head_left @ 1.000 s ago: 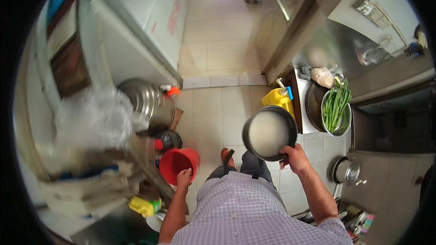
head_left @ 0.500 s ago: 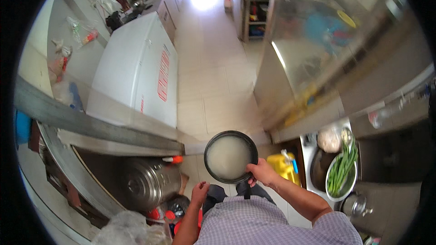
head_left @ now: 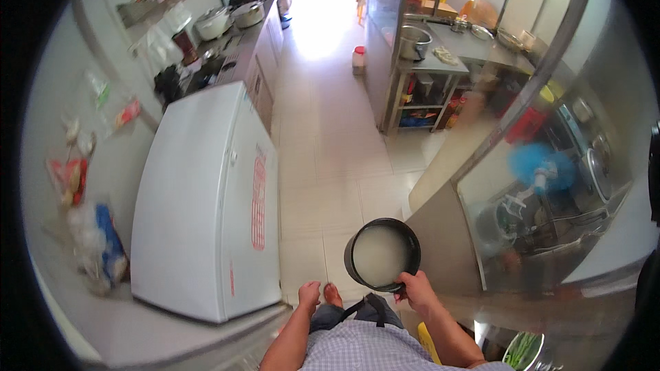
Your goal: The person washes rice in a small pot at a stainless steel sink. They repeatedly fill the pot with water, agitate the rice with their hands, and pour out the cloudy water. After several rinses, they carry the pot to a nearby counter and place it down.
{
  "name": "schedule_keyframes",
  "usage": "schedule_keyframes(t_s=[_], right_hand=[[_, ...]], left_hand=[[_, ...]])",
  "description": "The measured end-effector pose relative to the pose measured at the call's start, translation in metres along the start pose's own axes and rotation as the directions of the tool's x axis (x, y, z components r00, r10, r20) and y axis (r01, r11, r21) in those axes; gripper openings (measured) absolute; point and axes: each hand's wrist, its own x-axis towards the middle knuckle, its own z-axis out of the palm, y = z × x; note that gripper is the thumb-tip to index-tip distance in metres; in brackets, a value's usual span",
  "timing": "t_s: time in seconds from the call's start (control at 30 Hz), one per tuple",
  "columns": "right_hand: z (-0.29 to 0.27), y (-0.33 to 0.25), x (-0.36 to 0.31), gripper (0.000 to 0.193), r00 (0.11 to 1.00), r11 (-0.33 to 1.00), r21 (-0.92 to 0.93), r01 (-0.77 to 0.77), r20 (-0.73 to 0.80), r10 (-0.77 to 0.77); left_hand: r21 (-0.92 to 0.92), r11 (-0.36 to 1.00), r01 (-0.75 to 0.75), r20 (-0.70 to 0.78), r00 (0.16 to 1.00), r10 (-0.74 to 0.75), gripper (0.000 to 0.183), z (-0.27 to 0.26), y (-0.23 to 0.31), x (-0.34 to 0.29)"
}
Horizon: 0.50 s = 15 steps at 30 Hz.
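Note:
A round dark pot (head_left: 351,264) hangs in front of me, right of the middle. Cloudy whitish liquid (head_left: 380,255) fills much of it; whether anything lies under the liquid I cannot tell. My right hand (head_left: 415,289) is closed on the pot at its near right side, and its fingers partly cover the grip. To the left, before my body, my left hand (head_left: 309,294) is loosely curled with nothing visible in it. It is apart from the pot.
A white chest-like appliance (head_left: 185,199) stands close on my left, before a counter (head_left: 237,45) with cookers. Glazed partition framing (head_left: 529,106) rises on my right. Tiled floor (head_left: 323,144) runs ahead, with a red-lidded jar (head_left: 359,60). Green vegetables (head_left: 524,350) lie in a bowl at lower right.
I have moved forward through the doorway; the white appliance and partition are nearer. The pot, still in my right hand, sits further right and lower in view. The steel vessel at left has left the view.

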Motion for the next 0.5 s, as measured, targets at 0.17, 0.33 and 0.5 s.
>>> schedule_keyframes(t_s=[0.17,0.33,0.5], right_hand=[[0.017,-0.09,0.091,0.022,0.989,0.996,0.082,0.046,-0.141,-0.034],[0.0,-0.181,0.191,0.022,0.966,0.978,0.173,0.121,-0.246,-0.076],[-0.028,-0.276,0.277,0.019,0.947,0.955,0.26,0.145,-0.317,-0.057]], left_hand=[[0.169,0.985,-0.026,0.069,0.998,0.014,0.034,0.043,0.145,0.091],[0.365,0.93,-0.044,0.19,0.981,-0.028,0.039,0.076,0.248,0.187],[0.404,0.903,0.144,0.006,0.987,-0.16,0.035,0.111,0.344,0.254]])
